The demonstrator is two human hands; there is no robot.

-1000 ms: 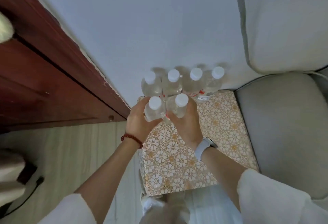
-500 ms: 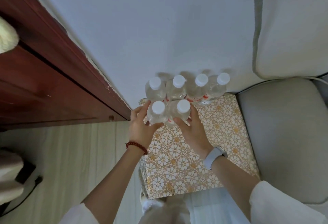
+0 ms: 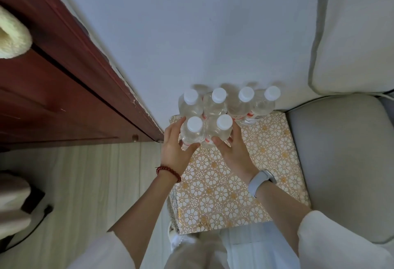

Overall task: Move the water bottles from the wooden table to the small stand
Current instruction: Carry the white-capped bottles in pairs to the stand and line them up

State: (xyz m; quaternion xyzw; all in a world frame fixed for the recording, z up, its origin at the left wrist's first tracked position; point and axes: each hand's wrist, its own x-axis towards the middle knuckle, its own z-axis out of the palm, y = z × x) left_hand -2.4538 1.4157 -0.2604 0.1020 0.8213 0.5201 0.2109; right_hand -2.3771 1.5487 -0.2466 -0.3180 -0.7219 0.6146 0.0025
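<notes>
Plastic water bottles (image 3: 215, 106), six in all, are gathered at the small stand's (image 3: 230, 187) twelve o'clock edge; two are gripped by left hand (image 3: 173, 148) and right hand (image 3: 233, 151).

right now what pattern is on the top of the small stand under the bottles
White and gold flowers in a lace-like repeat on the small stand, seen in the head view.

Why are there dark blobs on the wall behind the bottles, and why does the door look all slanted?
Head view: the blobs are soft shadows that the white-capped clear plastic bottles cast on the pale wall; light is dim and even, with no glare. The wide-angle lens tilts the dark red wooden door. Nothing looks blurred.
</notes>
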